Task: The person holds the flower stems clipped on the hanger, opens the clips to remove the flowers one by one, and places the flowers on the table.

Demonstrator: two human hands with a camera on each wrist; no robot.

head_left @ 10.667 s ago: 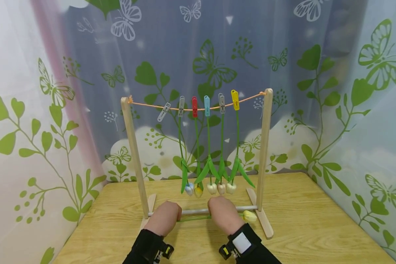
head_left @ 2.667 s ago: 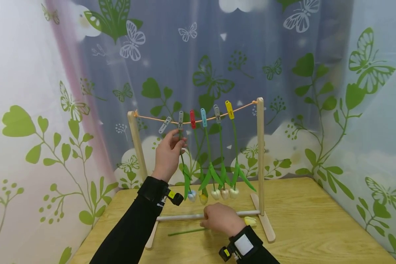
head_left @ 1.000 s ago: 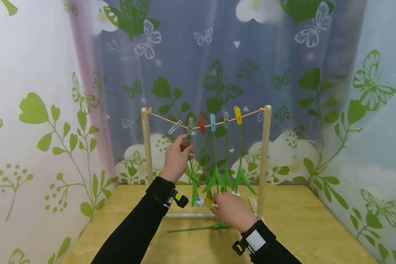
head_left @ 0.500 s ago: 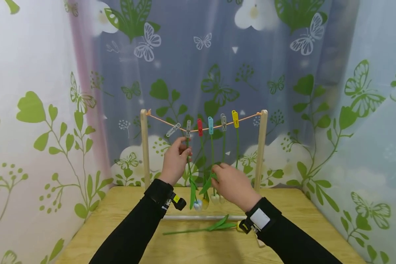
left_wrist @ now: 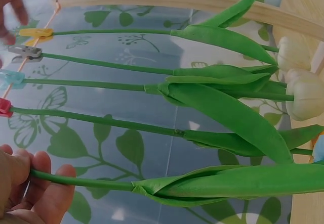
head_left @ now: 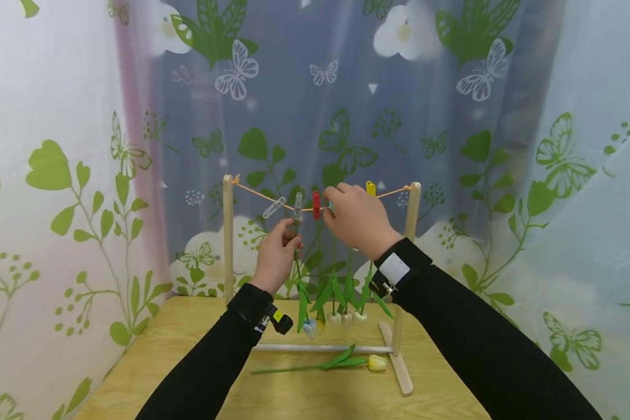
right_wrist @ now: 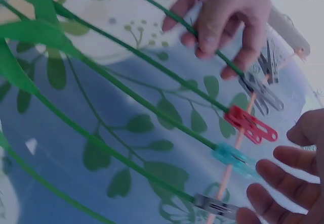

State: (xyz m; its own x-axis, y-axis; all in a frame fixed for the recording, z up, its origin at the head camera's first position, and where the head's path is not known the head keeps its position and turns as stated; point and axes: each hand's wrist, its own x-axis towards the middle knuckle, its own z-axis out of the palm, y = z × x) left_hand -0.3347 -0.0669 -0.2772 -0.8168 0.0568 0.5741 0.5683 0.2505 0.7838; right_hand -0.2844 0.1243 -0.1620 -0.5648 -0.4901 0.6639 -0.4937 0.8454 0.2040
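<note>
Left fingers (left_wrist: 53,199) are pinching the blue tulip's stem (left_wrist: 101,183), probably steadying it under its gray clothespin (head_left: 297,207); right fingers (right_wrist: 284,182), parted, are hovering empty by the turquoise clothespin (right_wrist: 232,158).

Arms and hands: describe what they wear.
Long black sleeves cover both arms. Each wrist has a black band; the left carries a small black device with a yellow mark, the right a white square patch. The left hand and right hand are bare.
</note>
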